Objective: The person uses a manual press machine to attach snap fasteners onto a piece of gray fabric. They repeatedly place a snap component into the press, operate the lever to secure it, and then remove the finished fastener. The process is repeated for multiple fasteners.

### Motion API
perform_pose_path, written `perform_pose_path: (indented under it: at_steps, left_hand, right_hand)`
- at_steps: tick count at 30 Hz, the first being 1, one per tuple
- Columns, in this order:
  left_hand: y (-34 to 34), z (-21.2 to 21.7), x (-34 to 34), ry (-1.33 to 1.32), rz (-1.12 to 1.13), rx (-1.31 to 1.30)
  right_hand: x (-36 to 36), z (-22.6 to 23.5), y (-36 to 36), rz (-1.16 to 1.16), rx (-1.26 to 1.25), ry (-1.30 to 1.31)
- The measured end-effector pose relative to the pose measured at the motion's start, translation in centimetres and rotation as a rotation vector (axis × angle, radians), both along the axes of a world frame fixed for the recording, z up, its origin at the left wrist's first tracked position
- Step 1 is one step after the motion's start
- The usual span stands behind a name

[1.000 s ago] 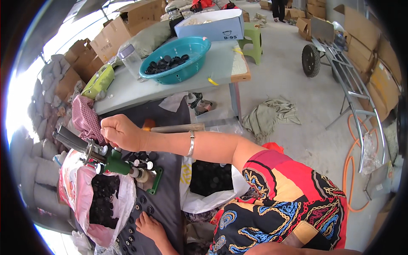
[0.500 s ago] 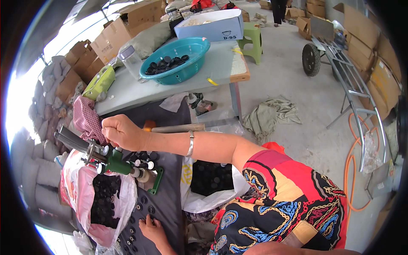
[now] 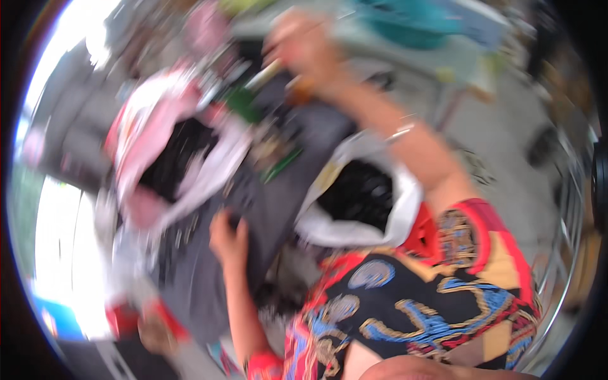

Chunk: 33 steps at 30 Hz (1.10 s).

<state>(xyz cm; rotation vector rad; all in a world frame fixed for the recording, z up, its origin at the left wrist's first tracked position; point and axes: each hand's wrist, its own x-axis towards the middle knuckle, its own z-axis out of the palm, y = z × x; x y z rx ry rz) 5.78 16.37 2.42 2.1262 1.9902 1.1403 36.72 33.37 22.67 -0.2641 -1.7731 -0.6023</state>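
Note:
The whole view is smeared by motion. My right hand (image 3: 304, 39) is raised at the top, seemingly closed around the pale handle (image 3: 269, 73) of a green hand press (image 3: 242, 101); a bracelet (image 3: 403, 132) sits on that forearm. My left hand (image 3: 229, 237) rests low on a dark cloth-covered surface (image 3: 278, 190), fingertips by a small dark piece; its grip is too blurred to read. A white bag (image 3: 329, 225) of black pieces lies between my arms. A pink and white bag (image 3: 221, 152), also holding black pieces, lies to the left.
A teal basin (image 3: 411, 25) stands on a pale table (image 3: 456, 60) at the top right. Grey concrete floor (image 3: 519, 145) shows on the right. Bright glare fills the left rim. Everything else is blurred.
The view has swung sharply and blurred, so the press and bags now sit higher and more central. My right hand still rides at the press handle; my left hand stays on the dark surface.

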Motion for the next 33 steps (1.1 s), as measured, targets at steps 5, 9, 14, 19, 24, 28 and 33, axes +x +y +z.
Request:
perform_pose_path:
  at_steps: [5, 9, 14, 19, 24, 28, 33]
  left_hand:
    - [-3.3, -0.4, -1.9, -0.065, 0.127, 0.088]
    - [-5.5, -0.9, -3.2, 0.069, 0.133, 0.080]
    - [-2.4, -0.2, -3.6, -0.047, 0.173, 0.171]
    - [1.3, -1.7, -4.4, -0.089, 0.227, 0.121]
    - [1.7, -2.3, -4.3, 0.011, 0.240, 0.087]
    - [1.6, -2.4, -4.3, 0.111, 0.231, 0.110]
    - [1.6, -2.6, -4.2, 0.128, 0.210, 0.133]
  right_hand:
    - [-0.1, 1.3, -1.8, 0.734, -0.907, 0.509]
    - [-1.2, 1.4, -1.8, 0.719, -0.923, 0.516]
    - [-1.3, 1.4, -1.6, 0.683, -0.885, 0.500]
    - [-1.4, 1.3, 0.2, 0.759, -0.885, 0.412]
    - [-1.4, 1.5, -1.4, 0.697, -0.846, 0.478]
    - [-1.3, 1.5, -1.7, 0.717, -0.817, 0.447]
    - [-1.4, 1.4, -1.7, 0.717, -0.725, 0.412]
